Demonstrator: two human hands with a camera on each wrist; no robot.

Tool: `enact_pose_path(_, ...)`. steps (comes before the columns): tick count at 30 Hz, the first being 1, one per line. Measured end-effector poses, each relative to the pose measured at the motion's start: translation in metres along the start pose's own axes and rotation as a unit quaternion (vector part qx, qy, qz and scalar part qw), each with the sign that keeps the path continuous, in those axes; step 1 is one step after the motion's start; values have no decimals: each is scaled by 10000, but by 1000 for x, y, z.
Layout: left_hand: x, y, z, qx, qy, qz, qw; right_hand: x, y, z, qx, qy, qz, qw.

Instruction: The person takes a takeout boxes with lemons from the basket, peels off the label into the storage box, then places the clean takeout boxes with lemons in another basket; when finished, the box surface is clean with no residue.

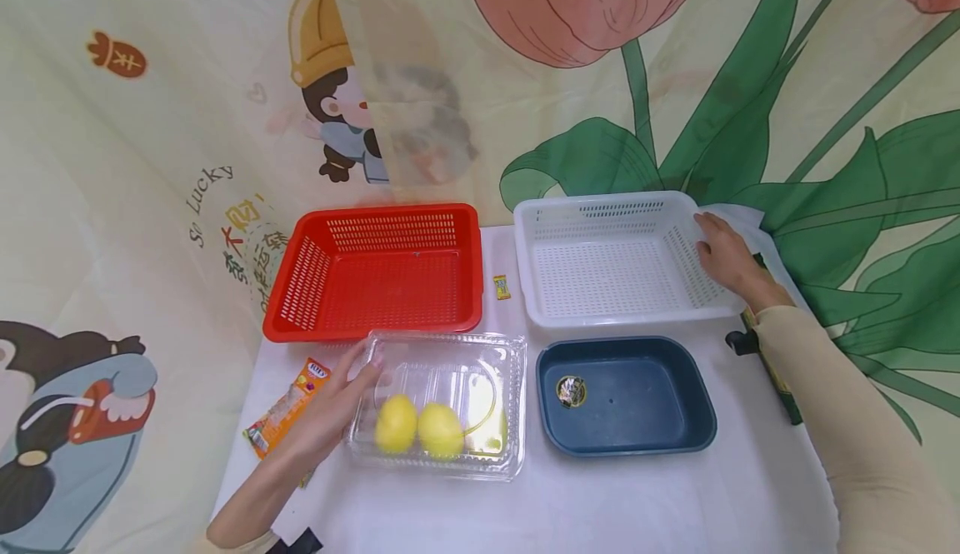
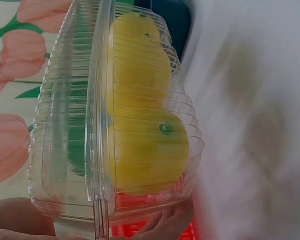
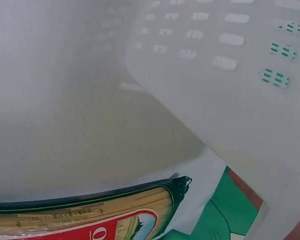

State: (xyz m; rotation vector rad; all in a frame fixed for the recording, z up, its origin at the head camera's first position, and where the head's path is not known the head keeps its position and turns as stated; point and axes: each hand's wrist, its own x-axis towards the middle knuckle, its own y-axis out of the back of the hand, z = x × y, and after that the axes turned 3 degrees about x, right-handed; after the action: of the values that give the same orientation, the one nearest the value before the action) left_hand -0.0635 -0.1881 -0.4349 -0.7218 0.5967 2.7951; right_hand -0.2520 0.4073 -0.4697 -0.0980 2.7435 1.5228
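Note:
My left hand (image 1: 330, 408) grips the left end of a clear plastic clamshell box (image 1: 517, 421), thumb on one side and fingers on the other in the left wrist view. Yellow fruits that look like lemons (image 1: 395, 423) lie inside it; glare hides part of the box's right end. At the far right, my right hand (image 1: 731, 262) holds the right rim of a white perforated basket (image 1: 630, 319). The right wrist view shows the basket's wall (image 3: 190, 95) from outside, with fingers (image 3: 246, 187) at its edge. Below it lies a pack of spaghetti (image 3: 115, 212).
Behind the box stands a red perforated basket (image 1: 480, 279). A dark blue basin (image 1: 630, 446) sits in front of the white basket, holding a small round shiny packet (image 1: 571, 391). A small yellow wrapped sweet (image 1: 502, 287) lies between the baskets. An orange snack packet (image 1: 288, 408) is partly behind my left arm.

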Motion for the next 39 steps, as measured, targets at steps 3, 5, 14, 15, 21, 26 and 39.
enact_pose_path(3, 1, 5, 16, -191, -155, -203, 9995, 0, 1, 0, -13, 16, 23, 10000)
enact_pose_path(5, 2, 8, 27, -337, -269, -345, 9985, 0, 2, 0, -34, 26, 36, 10000)
enact_pose_path(14, 22, 17, 80, -741, -516, -744, 9931, -1, 6, 2, -61, -68, -75, 9999)
enact_pose_path(15, 25, 16, 86, -771, -555, -799, 9923, -1, 6, 3, -72, -67, -69, 9999)
enact_pose_path(21, 50, 2, 119, -890, -462, -957, 9904, 2, 8, 3, -60, 2, 7, 10000)
enact_pose_path(26, 71, -18, 141, -971, -284, -883, 9909, 1, 5, 7, 8, -25, -106, 9999)
enact_pose_path(39, 124, -67, 192, -1469, -199, -782, 9859, 2, 2, 2, -34, -41, -185, 9998)
